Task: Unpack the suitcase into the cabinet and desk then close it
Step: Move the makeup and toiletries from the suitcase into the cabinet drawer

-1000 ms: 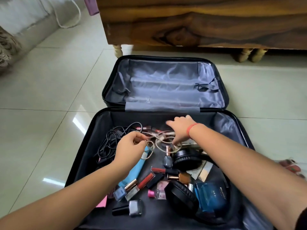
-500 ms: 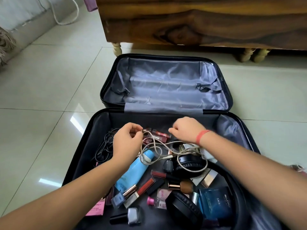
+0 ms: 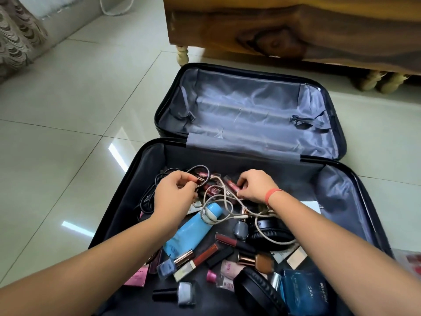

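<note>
A black suitcase (image 3: pixel 127 190) lies open on the floor, its grey-lined lid (image 3: pixel 250 115) laid flat behind. The near half holds several cosmetics, a blue tube (image 3: pixel 189 233), black headphones (image 3: pixel 271 233), a blue box (image 3: pixel 305 290), a black cable (image 3: pixel 148 197) and a beige cable (image 3: pixel 218 199). My left hand (image 3: pixel 173 195) pinches a small lipstick tube at the back of the pile. My right hand (image 3: pixel 255 187) pinches the beige cable beside another lipstick (image 3: pixel 230 183).
A wooden cabinet (image 3: pixel 296 26) on turned legs stands right behind the suitcase. Glossy floor tiles (image 3: pixel 68 133) spread to the left. A patterned cloth (image 3: pixel 18 33) hangs at the far left. A clear packet (image 3: pixel 412 263) lies at the right edge.
Both hands moved toward the back of the suitcase. The left hand now pinches a lipstick tube; the beige cable has been pulled out into looser loops over the blue tube and headphones.
</note>
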